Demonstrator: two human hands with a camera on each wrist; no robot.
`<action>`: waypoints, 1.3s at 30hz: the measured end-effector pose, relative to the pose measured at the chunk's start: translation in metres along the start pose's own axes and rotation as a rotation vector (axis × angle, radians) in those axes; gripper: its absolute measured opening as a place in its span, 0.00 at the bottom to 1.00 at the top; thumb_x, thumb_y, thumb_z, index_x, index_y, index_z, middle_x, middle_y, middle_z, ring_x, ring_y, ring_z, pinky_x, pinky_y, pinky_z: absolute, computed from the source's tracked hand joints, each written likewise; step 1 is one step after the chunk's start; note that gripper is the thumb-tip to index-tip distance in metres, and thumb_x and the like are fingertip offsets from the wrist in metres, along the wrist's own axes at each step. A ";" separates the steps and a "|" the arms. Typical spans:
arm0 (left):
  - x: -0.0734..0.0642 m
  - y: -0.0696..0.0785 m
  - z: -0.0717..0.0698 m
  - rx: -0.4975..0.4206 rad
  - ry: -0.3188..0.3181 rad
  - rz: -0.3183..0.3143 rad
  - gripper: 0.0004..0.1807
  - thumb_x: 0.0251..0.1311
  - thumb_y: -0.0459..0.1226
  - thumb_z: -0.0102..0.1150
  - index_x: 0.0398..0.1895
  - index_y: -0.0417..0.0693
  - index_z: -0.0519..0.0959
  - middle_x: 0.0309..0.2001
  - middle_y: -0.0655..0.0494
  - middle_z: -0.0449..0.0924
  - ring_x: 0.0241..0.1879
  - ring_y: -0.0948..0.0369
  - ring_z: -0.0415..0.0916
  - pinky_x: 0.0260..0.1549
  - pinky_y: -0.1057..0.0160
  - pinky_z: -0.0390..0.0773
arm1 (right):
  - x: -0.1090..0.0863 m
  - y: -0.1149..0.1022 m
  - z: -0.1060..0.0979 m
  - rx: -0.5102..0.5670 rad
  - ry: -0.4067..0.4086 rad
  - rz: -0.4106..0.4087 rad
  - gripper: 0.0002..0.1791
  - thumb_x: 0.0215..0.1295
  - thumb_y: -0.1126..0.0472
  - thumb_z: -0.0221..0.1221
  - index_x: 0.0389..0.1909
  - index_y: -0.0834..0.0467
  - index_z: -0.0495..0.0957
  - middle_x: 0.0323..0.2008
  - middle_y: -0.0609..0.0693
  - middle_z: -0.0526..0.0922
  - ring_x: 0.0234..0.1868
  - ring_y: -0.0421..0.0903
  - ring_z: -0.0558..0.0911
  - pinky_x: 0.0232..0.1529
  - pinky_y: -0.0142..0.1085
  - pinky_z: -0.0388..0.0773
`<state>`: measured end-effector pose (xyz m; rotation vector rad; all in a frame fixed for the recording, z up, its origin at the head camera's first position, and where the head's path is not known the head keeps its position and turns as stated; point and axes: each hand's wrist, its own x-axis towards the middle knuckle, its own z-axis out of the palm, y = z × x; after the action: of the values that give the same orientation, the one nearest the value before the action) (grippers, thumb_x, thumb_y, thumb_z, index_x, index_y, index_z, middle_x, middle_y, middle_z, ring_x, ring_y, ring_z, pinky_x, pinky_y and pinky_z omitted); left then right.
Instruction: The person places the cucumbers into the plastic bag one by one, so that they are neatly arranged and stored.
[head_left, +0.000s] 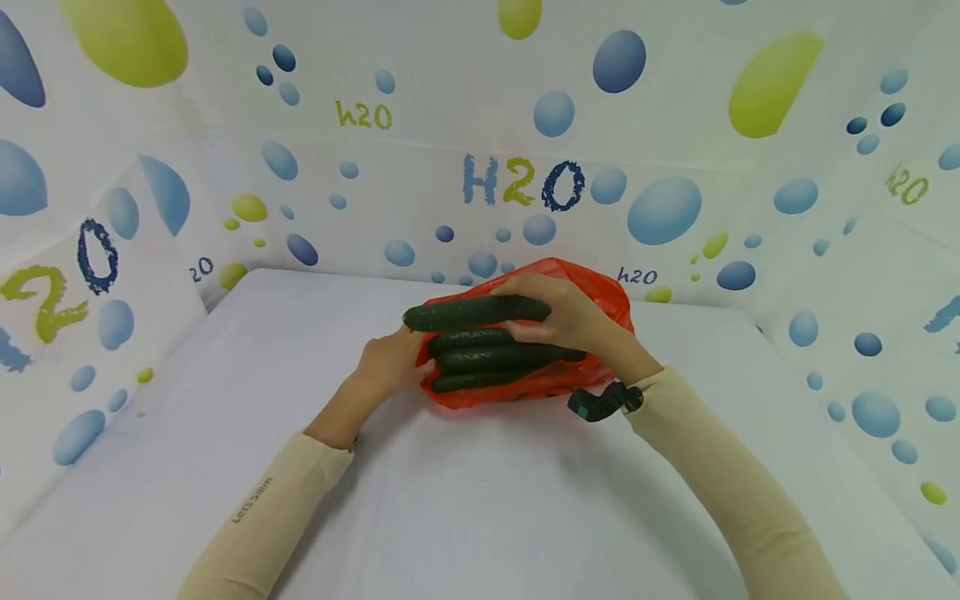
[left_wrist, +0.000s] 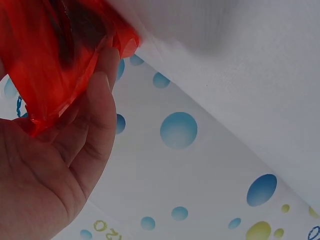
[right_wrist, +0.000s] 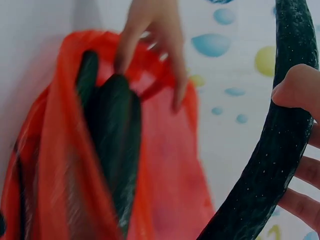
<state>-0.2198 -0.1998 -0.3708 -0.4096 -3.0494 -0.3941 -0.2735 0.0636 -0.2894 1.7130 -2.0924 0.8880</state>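
My right hand [head_left: 566, 312] grips a long dark green cucumber [head_left: 468, 313] near its right end, thumb on one side and fingers on the other. The cucumber lies roughly level above a red plastic bag [head_left: 611, 293]. Several more cucumbers [head_left: 491, 360] lie side by side in the bag, their ends toward its mouth on the left. At that mouth my left hand [head_left: 386, 362] holds the bag's edge. The left wrist view shows the left fingers [left_wrist: 102, 95] against the red plastic; the right wrist view shows the held cucumber [right_wrist: 272, 150] close up, slightly curved.
The bag rests on a white-covered table [head_left: 480, 492] near its back edge. Behind and at both sides stands a white sheet [head_left: 450, 75] printed with blue and green drops and H2O lettering. A dark band [head_left: 603, 402] circles the right wrist.
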 end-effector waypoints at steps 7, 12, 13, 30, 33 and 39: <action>0.000 0.001 0.005 -0.001 -0.037 -0.046 0.36 0.62 0.45 0.62 0.68 0.36 0.63 0.58 0.38 0.72 0.32 0.48 0.81 0.38 0.47 0.82 | -0.012 0.019 0.010 -0.074 -0.134 0.199 0.20 0.56 0.66 0.68 0.51 0.64 0.79 0.47 0.56 0.84 0.48 0.50 0.81 0.53 0.43 0.79; 0.000 0.000 0.006 0.004 -0.035 -0.051 0.36 0.61 0.44 0.63 0.67 0.36 0.63 0.56 0.38 0.73 0.33 0.48 0.81 0.37 0.48 0.83 | -0.015 0.030 0.015 -0.124 -0.210 0.294 0.21 0.58 0.63 0.68 0.53 0.61 0.79 0.49 0.54 0.83 0.51 0.50 0.81 0.55 0.44 0.78; 0.000 -0.001 0.006 0.007 -0.032 -0.051 0.37 0.61 0.44 0.62 0.68 0.37 0.62 0.56 0.38 0.73 0.32 0.48 0.80 0.36 0.49 0.83 | -0.015 0.033 0.016 -0.137 -0.227 0.310 0.21 0.59 0.62 0.68 0.53 0.61 0.79 0.50 0.54 0.83 0.51 0.50 0.80 0.56 0.44 0.78; 0.001 -0.001 -0.002 -0.008 -0.008 -0.049 0.42 0.62 0.46 0.61 0.74 0.42 0.53 0.61 0.34 0.70 0.32 0.46 0.81 0.30 0.49 0.83 | -0.001 0.072 0.026 -0.174 -0.447 0.545 0.23 0.62 0.61 0.65 0.58 0.62 0.77 0.52 0.55 0.82 0.49 0.50 0.80 0.58 0.46 0.76; 0.001 -0.002 -0.002 -0.011 0.009 -0.045 0.43 0.62 0.46 0.61 0.74 0.41 0.53 0.62 0.34 0.69 0.32 0.46 0.81 0.30 0.49 0.83 | 0.006 0.074 0.029 -0.178 -0.481 0.579 0.23 0.63 0.61 0.64 0.58 0.63 0.76 0.52 0.56 0.82 0.51 0.51 0.80 0.59 0.46 0.75; 0.001 -0.003 -0.001 -0.018 0.034 -0.038 0.43 0.62 0.45 0.61 0.74 0.40 0.53 0.64 0.36 0.69 0.32 0.48 0.81 0.27 0.53 0.83 | 0.016 0.077 0.035 -0.178 -0.578 0.657 0.23 0.66 0.61 0.60 0.62 0.61 0.74 0.55 0.55 0.80 0.56 0.52 0.77 0.63 0.47 0.71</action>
<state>-0.2214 -0.2022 -0.3704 -0.3423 -3.0266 -0.4254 -0.3454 0.0374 -0.3282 1.2904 -3.1031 0.3276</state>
